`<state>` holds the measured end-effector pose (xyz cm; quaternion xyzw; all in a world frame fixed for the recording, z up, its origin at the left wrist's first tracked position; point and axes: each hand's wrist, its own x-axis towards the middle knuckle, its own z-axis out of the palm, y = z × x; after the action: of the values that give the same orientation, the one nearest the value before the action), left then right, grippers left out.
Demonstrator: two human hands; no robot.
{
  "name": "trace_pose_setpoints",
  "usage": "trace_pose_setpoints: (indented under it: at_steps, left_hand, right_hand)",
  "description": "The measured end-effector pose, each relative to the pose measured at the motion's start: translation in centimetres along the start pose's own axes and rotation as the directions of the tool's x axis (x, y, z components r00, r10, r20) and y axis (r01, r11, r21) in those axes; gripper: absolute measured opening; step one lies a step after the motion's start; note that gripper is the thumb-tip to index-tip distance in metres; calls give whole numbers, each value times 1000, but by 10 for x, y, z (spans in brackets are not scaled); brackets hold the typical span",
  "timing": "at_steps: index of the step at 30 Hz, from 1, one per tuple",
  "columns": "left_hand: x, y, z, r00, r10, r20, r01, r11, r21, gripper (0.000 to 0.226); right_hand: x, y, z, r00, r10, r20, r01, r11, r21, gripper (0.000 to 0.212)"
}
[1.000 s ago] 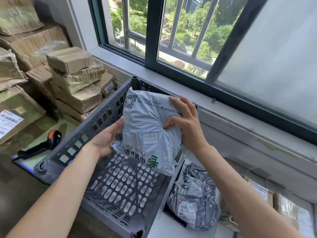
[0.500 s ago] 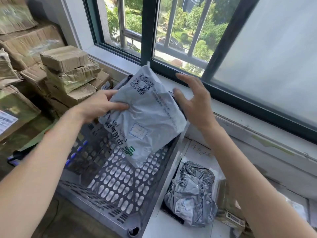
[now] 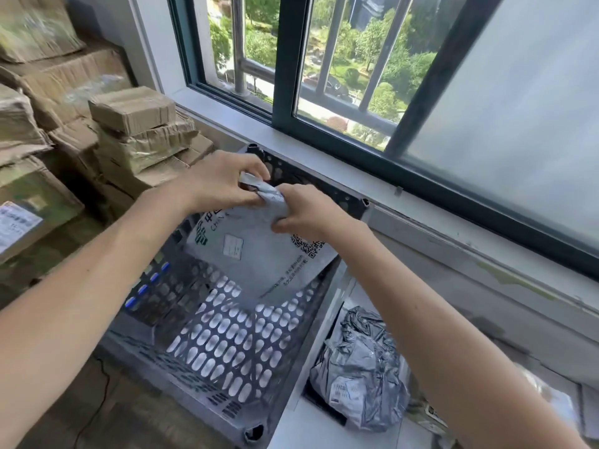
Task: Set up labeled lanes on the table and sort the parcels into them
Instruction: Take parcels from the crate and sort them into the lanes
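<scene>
Parcel sorting room or mail depot: taped cardboard boxes stacked at 10 o'clock, shipping label at 9, postal mailer over a perforated crate at 6, grey mailer bag at 5.

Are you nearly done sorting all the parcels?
Not nearly. Maybe done: one crumpled grey bag lies on the white table beside the crate. In hand: the left hand and right hand pinch one end of the pale mailer above the crate. Left: stacked cardboard boxes wait, and I see no lane labels.
</scene>
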<state>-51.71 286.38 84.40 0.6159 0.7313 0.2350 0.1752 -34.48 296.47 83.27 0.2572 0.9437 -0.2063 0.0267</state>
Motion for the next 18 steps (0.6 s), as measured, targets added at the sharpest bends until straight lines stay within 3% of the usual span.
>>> trace_pose_setpoints:
  at_steps: [3,6,8,9,11,13,16,18]
  left_hand:
    - [-7,-23,6,960,-61,-272,52,998,-37,63]
    - [-25,-52,17,853,-346,-390,215,915,-341,82]
    - [-39,-63,28,796,-521,-309,276,767,-580,98]
    - [-45,-68,33,801,-554,-227,268,671,-691,101]
    - [-55,-71,42,873,-487,-24,254,497,-830,91]
    - [-59,-70,52,925,-367,100,257,411,-875,78]
    - [-56,-58,61,922,-386,41,160,281,-946,56]
    - [-52,-51,59,899,-438,-14,107,250,-962,39]
  right_hand:
    - [-5,22,13,997,77,-14,-66,925,374,22]
    - [-17,42,22,980,197,-39,-110,691,714,25]
    - [-25,53,28,970,239,-33,-106,544,832,28]
    - [-27,57,31,968,250,-24,-105,490,865,30]
    - [-32,62,37,962,272,-8,-105,396,912,34]
    - [-35,65,42,958,286,0,-82,276,958,34]
    - [-38,67,45,966,259,18,-55,139,989,41]
    - [-40,66,47,975,218,46,-67,92,994,49]
